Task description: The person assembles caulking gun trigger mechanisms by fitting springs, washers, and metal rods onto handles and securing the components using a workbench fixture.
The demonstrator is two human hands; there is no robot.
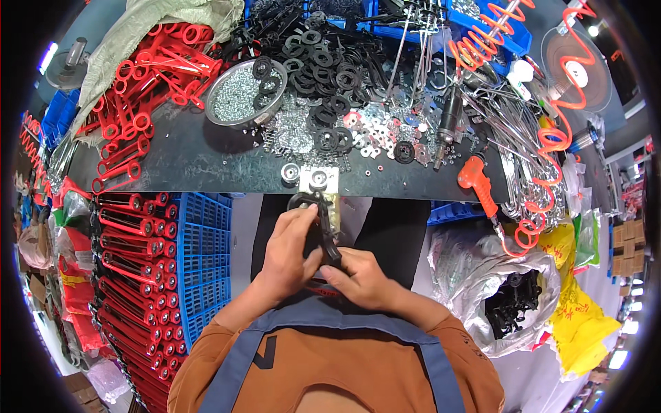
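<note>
Close to my body, in front of the bench edge, my left hand point(292, 249) is closed round a black part point(323, 219). It looks like plastic, with a curved, ring-like upper end and a narrow lower end. The fingers of my right hand point(361, 277) close on that lower end, with the thumb pressed against it. Just beyond the part is a pale block point(332, 180) at the bench edge, carrying a round silver piece point(318, 179). A second silver ring point(290, 173) lies to its left. My fingers partly hide the black part.
On the dark bench point(206, 168) are a metal bowl point(237, 93) of small silver pieces, heaped black rings point(323, 65) and red parts point(165, 62). A red-handled air tool point(476, 180) lies right. A blue crate point(204, 255) and a white sack point(468, 275) flank me.
</note>
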